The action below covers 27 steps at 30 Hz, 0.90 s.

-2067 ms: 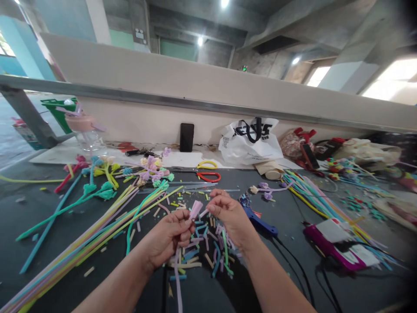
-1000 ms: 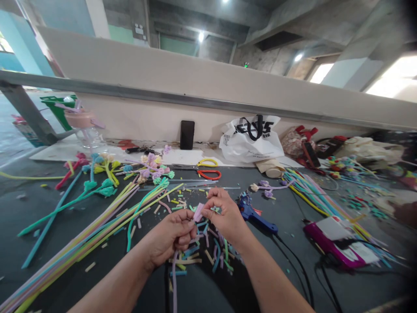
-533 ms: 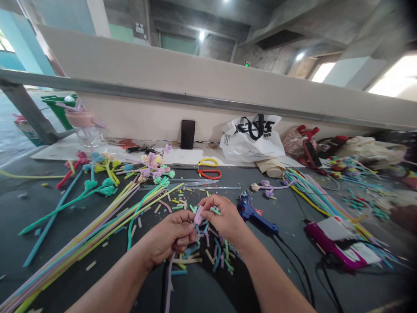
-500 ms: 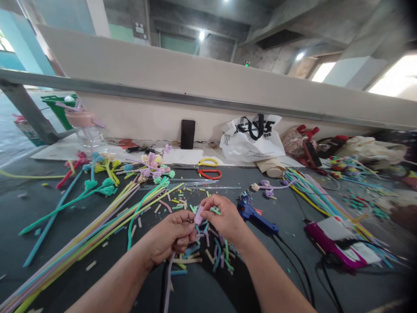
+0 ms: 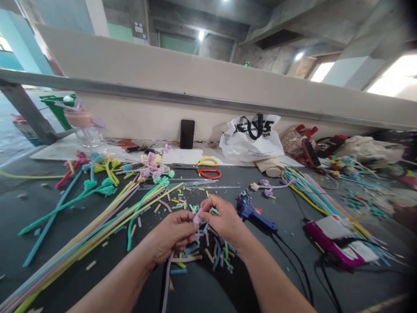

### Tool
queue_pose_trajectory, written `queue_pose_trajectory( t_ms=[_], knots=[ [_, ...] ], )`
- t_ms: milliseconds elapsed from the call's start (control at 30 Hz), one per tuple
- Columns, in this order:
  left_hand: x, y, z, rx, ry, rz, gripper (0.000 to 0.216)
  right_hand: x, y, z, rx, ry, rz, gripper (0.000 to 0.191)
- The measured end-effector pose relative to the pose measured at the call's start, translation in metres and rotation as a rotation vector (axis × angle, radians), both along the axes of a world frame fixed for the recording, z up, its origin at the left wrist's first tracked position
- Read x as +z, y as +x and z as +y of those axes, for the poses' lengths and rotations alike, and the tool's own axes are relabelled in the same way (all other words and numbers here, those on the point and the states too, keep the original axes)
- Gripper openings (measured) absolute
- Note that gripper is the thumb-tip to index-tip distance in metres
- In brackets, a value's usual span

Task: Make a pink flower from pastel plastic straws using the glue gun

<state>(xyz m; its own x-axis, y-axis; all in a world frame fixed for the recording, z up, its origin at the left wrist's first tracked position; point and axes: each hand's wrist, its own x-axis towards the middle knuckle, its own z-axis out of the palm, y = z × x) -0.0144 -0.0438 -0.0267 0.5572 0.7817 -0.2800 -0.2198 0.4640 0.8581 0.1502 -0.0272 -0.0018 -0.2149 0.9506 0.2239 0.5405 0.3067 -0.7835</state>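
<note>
My left hand [image 5: 171,235] is closed around a lilac pipe cleaner [image 5: 165,284] whose stem trails down toward me. My right hand [image 5: 220,219] pinches the folded pink-lilac tip of that stem [image 5: 196,216], touching the left fingers. Both hands hover just above a heap of short cut pieces [image 5: 208,252] in blue, green, yellow and lilac on the dark table [image 5: 65,243].
Long coloured pipe cleaners [image 5: 97,226] fan out at left, another bundle [image 5: 312,195] at right. A blue glue gun [image 5: 256,215] lies beside my right hand. Scissors [image 5: 208,173], finished flowers [image 5: 151,167], a white bag [image 5: 250,139], a phone [image 5: 187,134] and a magenta pack [image 5: 335,245] stand further out.
Both hands sank slightly toward the table and closed together. The pink tip, once standing free above my left fist, is now folded down between the fingers of both hands.
</note>
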Motion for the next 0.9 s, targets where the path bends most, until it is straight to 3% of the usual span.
queue_pose_trajectory(
  t_ms=[433, 900],
  knots=[
    [0.0054, 0.0045, 0.0001, 0.112, -0.002, 0.034, 0.020, 0.0068, 0.0085, 0.0012, 0.159, -0.089, 0.113, 0.011],
    [0.0040, 0.0062, -0.0020, 0.084, 0.025, 0.063, 0.025, 0.0041, 0.0042, 0.0018, 0.108, -0.132, 0.088, 0.002]
  ],
)
